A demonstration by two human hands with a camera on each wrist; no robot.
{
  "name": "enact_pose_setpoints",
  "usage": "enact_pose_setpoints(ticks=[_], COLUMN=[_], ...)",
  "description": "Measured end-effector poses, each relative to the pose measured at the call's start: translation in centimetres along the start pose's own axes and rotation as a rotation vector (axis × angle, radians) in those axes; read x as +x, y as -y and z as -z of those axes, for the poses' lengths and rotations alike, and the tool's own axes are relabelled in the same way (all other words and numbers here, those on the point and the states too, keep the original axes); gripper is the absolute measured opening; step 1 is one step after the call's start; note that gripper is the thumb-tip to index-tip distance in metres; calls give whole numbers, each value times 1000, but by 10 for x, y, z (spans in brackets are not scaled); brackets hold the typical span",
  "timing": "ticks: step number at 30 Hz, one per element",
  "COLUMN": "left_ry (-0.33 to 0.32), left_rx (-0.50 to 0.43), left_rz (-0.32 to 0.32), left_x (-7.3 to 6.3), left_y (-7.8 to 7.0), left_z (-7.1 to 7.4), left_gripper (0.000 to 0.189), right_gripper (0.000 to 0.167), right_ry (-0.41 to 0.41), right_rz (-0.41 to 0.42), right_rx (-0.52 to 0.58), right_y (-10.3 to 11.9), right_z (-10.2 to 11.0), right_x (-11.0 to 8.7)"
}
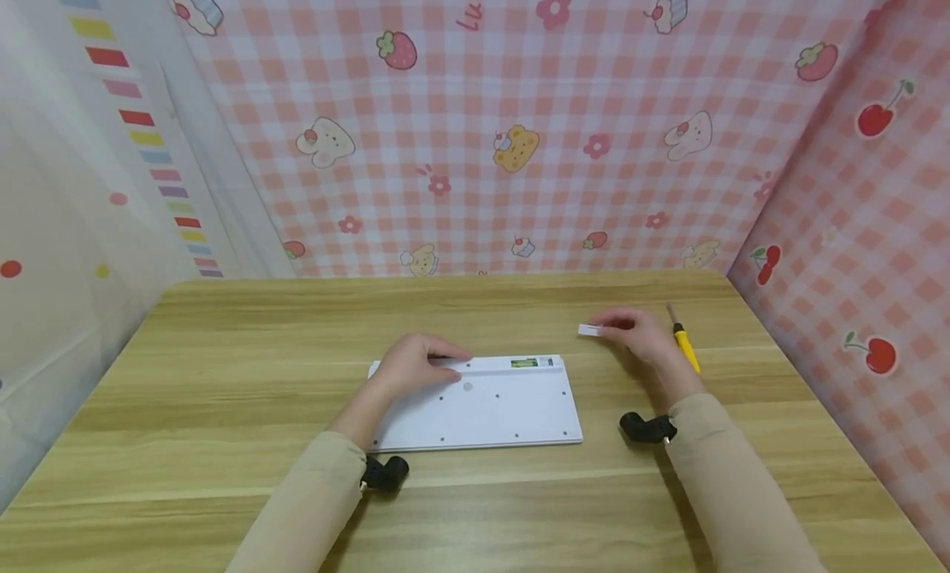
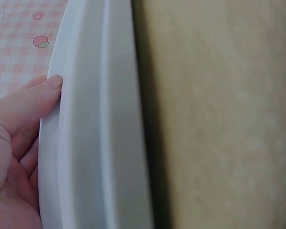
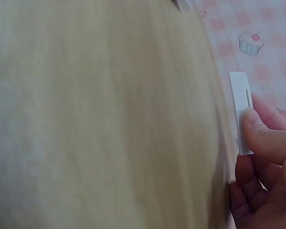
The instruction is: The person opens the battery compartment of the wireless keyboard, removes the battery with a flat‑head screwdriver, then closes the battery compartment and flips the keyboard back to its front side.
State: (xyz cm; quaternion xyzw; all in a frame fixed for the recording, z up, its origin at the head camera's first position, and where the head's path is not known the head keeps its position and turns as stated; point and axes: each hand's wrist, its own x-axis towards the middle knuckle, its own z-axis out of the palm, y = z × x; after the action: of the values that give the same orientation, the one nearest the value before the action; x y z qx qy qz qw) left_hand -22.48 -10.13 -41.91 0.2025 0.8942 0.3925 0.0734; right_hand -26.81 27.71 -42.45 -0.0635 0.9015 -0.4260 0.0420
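A white keyboard (image 1: 482, 416) lies face down on the table, its underside dotted with small screws. Near its far right corner a battery compartment is uncovered, with a green battery (image 1: 524, 363) inside. My left hand (image 1: 408, 367) grips the keyboard toward its far left part; in the left wrist view the thumb (image 2: 50, 86) presses near the edge and the other fingers curl behind it. Beyond the keyboard's right end, my right hand (image 1: 634, 332) pinches a small white battery cover (image 3: 240, 107) between thumb and fingers, raised over the table.
A screwdriver (image 1: 686, 349) with a yellow and black handle lies on the wooden table (image 1: 223, 392), just right of my right hand. Checked pink cloth (image 1: 475, 185) hangs behind the table and along its right side; a pale curtain hangs at the left.
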Motion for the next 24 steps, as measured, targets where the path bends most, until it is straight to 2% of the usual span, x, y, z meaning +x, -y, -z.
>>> enact_pose_setpoints(ticks=[8,15,24], left_ry=[7,11,8], left_rx=[-14,-17,-12], left_rz=[10,-5,-11], left_x=[0,1,1], left_y=[0,1,1], left_z=[-1,-1,0], left_gripper=[27,28,27], right_gripper=[19,19,19], right_ry=[-11,-11,-29], right_rz=[7,-32,14], right_rx=[-46,-84,-85], right_y=[-6,-4,-5], right_z=[-1,-3,-6], right_x=[5,4,6])
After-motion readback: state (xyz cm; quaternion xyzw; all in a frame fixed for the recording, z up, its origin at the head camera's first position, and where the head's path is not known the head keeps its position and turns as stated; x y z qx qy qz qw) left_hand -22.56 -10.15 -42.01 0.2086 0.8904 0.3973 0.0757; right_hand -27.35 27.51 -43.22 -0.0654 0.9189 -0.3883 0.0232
